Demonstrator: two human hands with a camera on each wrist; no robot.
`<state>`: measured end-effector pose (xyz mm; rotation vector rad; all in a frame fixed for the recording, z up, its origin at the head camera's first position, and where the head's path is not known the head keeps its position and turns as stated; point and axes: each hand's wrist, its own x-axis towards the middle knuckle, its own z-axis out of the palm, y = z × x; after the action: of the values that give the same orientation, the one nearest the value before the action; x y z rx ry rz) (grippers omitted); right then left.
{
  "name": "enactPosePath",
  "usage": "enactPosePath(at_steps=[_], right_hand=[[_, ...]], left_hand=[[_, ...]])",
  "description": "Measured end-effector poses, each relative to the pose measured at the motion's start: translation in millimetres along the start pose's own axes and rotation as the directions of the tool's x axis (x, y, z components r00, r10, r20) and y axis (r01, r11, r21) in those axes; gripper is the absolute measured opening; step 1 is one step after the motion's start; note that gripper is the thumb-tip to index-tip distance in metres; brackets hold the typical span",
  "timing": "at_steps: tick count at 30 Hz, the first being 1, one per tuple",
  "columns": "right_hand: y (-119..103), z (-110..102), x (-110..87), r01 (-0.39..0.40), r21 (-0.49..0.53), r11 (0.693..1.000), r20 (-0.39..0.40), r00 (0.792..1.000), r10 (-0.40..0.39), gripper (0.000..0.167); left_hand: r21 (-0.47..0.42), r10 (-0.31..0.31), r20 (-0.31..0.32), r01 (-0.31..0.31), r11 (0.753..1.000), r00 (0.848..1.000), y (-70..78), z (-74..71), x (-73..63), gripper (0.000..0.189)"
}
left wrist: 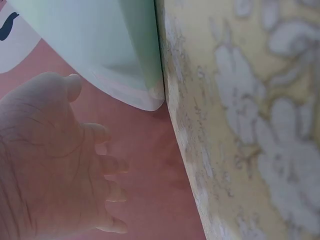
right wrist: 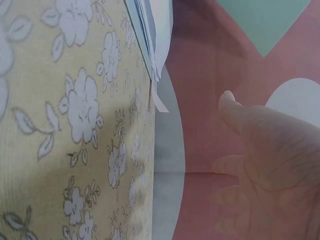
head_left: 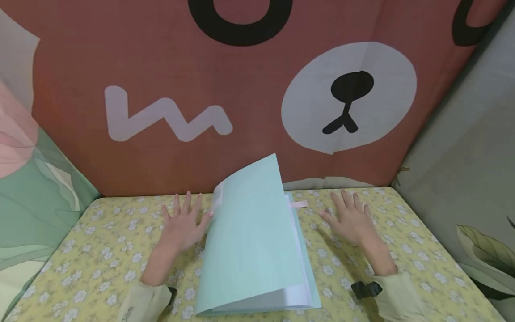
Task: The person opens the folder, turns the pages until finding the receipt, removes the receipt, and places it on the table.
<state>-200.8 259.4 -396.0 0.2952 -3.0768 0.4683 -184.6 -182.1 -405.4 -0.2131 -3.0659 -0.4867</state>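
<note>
A pale mint folder lies on the table with its front cover lifted partway, its free edge standing up. White sheets show inside, and a pink ribbon tab sticks out on the right. My left hand is beside the spine with fingers spread, the thumb tip right at the folder's edge in the head view. In the left wrist view the folder's rounded spine stands close by the thumb. My right hand hovers to the right of the folder, fingers spread, holding nothing.
The table carries a yellow flowered cloth. Behind it rises a reddish-brown fabric wall with a printed bear face. Printed side panels close in at right and left. Each wrist wears a dark strap, such as the right one.
</note>
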Motion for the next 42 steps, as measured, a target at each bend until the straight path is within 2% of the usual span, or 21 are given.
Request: enactPosePath(at_steps=[7, 10, 12, 14, 18, 20, 22, 24, 26, 27, 29, 31, 35, 38, 40, 42], right_hand=[[1.0, 2.1, -0.1, -0.003, -0.005, 1.0, -0.005, 1.0, 0.003, 0.084], [-0.6, 2.4, 0.5, 0.009, 0.014, 1.0, -0.024, 1.0, -0.009, 0.081], [-2.5, 2.5, 0.9, 0.03, 0.036, 0.999, -0.063, 0.998, -0.027, 0.076], [-6.0, 1.9, 2.2, 0.054, 0.068, 0.996, -0.101, 0.994, -0.047, 0.072], [-18.3, -0.4, 2.9, 0.112, 0.211, 0.971, -0.164, 0.983, -0.078, 0.065], [-28.8, -1.4, 1.3, 0.133, 0.324, 0.937, -0.176, 0.981, -0.079, 0.059], [-40.9, -1.1, -0.5, 0.155, 0.457, 0.876, -0.186, 0.98, -0.077, 0.052], [-52.9, -0.7, -1.3, 0.146, 0.598, 0.788, -0.164, 0.985, -0.057, 0.048], [-63.1, -1.5, 0.0, 0.111, 0.724, 0.68, -0.121, 0.992, -0.033, 0.049], [-67.9, -2.5, 1.6, 0.095, 0.77, 0.631, -0.102, 0.994, -0.025, 0.05], [-77.3, -6.1, 8.1, 0.057, 0.831, 0.554, -0.064, 0.998, -0.007, 0.053], [-85.5, -9.2, 16.2, 0.033, 0.851, 0.524, -0.047, 0.999, 0.012, 0.053], [-97.7, -9.8, 34.4, -0.02, 0.851, 0.524, -0.019, 0.997, 0.069, 0.049], [-101.7, -5.2, 46.4, -0.064, 0.862, 0.502, 0.019, 0.995, 0.095, 0.046], [-102.0, -1.8, 51.9, -0.085, 0.875, 0.477, 0.041, 0.994, 0.103, 0.046], [-102.0, -0.3, 55.2, -0.095, 0.895, 0.437, 0.054, 0.993, 0.107, 0.046]], left_hand=[[-0.003, 0.011, 0.001, -0.011, 1.0, 1.0, 3.2, 0.3, -0.4, 0.076], [-0.03, 0.019, 0.014, -0.018, 0.999, 1.0, 5.0, 1.1, -0.6, 0.074], [-0.103, 0.023, 0.039, -0.019, 0.994, 0.999, 8.1, 2.9, -0.7, 0.074], [-0.217, 0.034, 0.074, -0.017, 0.976, 0.997, 12.4, 3.2, -2.0, 0.074], [-0.412, 0.053, 0.125, 0.004, 0.911, 0.991, 25.6, 5.7, -3.1, 0.077], [-0.441, 0.062, 0.136, 0.004, 0.897, 0.989, 32.1, 7.7, -3.4, 0.075], [-0.443, 0.063, 0.14, 0.006, 0.896, 0.988, 37.2, 10.8, -3.7, 0.074], [-0.433, 0.071, 0.144, -0.001, 0.901, 0.987, 41.3, 12.9, -5.2, 0.072], [-0.424, 0.08, 0.14, -0.014, 0.906, 0.987, 44.2, 14.5, -6.2, 0.07], [-0.417, 0.09, 0.135, -0.025, 0.909, 0.987, 45.3, 14.9, -6.7, 0.07], [-0.398, 0.098, 0.135, -0.036, 0.917, 0.986, 46.6, 14.6, -7.5, 0.069], [-0.381, 0.103, 0.131, -0.046, 0.923, 0.986, 47.1, 14.3, -8.5, 0.067], [-0.374, 0.119, 0.134, -0.061, 0.925, 0.984, 48.1, 12.7, -11.8, 0.065], [-0.382, 0.136, 0.143, -0.072, 0.921, 0.98, 50.0, 11.3, -13.9, 0.064], [-0.391, 0.143, 0.153, -0.073, 0.917, 0.978, 52.5, 9.2, -14.7, 0.064], [-0.402, 0.147, 0.158, -0.072, 0.913, 0.977, 55.0, 7.1, -14.0, 0.064]])
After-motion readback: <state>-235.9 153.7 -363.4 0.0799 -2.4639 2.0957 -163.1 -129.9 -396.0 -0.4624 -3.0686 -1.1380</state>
